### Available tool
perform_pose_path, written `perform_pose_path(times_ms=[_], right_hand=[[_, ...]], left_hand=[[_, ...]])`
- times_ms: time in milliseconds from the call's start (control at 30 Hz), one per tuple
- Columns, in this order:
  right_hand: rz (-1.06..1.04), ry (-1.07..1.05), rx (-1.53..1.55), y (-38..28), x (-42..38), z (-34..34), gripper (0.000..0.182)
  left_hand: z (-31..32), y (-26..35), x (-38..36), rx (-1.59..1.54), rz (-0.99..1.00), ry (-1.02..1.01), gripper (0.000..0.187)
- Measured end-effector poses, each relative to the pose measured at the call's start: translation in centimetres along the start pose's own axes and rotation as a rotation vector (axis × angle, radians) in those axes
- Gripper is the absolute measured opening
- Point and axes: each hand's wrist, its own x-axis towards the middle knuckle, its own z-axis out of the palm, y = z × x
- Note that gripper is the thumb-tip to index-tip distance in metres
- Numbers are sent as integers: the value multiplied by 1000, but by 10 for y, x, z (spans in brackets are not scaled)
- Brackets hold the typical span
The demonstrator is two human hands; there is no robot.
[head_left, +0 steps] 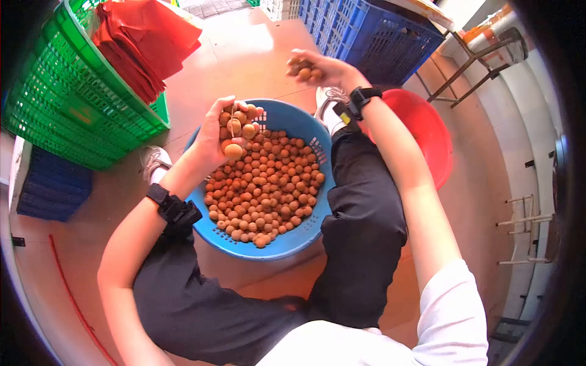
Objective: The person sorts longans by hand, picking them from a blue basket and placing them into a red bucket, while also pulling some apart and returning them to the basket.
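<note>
A blue plastic basket point(278, 249) stands on the floor between my legs, filled with small round brown fruits point(268, 183). Over its upper left rim, my left hand point(215, 131) is closed around a cluster of brown fruits point(235, 125), with a thin stem showing among them. My right hand point(329, 70) is raised beyond the basket's upper right side, above the floor. Several brown fruits point(305, 73) lie in its curled fingers. The two hands are apart.
A red basin point(430, 137) sits at the right behind my right forearm. Upper left is a green crate point(79, 104) with red bags point(143, 43). A blue crate point(378, 39) stands at the top, a metal-legged stool point(464, 79) upper right, and a dark blue crate point(56, 183) at left.
</note>
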Motion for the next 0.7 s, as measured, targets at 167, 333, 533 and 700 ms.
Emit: perform_pose_path(times_ms=[167, 333, 533, 700], right_hand=[[-31, 433, 60, -24, -73, -62, 30], [347, 384, -320, -1, -165, -162, 31], [461, 414, -513, 24, -204, -159, 25], [-249, 195, -1385, 4, -101, -97, 19]], left_hand=[[0, 2, -5, 59, 21, -63, 24], [0, -5, -8, 124, 19, -41, 31], [6, -13, -7, 185, -39, 34, 37], [11, -20, -4, 217, -92, 81, 38]])
